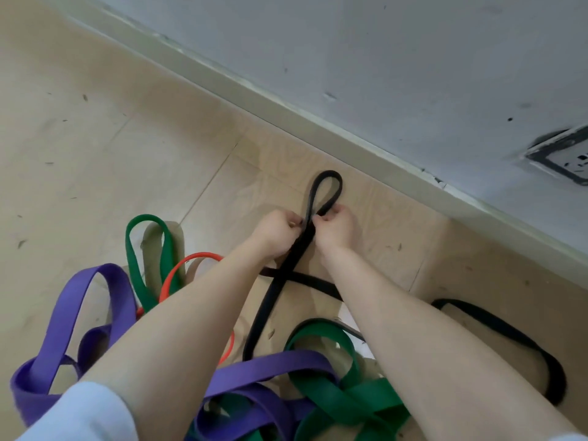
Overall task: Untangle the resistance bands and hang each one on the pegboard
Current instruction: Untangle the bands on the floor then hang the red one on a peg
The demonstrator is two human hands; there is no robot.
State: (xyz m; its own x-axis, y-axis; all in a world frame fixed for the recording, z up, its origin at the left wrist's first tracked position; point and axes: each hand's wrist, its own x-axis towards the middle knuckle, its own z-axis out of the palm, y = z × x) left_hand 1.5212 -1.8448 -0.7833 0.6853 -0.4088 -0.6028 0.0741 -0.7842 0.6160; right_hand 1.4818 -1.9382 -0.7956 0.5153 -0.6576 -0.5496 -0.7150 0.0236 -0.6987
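A black resistance band (327,189) lies on the floor with a small loop pointing toward the wall. My left hand (277,230) and my right hand (335,229) pinch it from either side just below that loop. Its strands run back toward me, cross under my forearms and curve off to the right. A green band (321,389), a purple band (70,316) and a thin orange band (191,261) lie tangled near me, partly hidden by my arms. No pegboard is in view.
The floor (95,138) is pale wood-look tile. A grey wall (413,58) with a light skirting board (286,106) runs diagonally behind the bands. A wall socket (563,157) sits at the far right.
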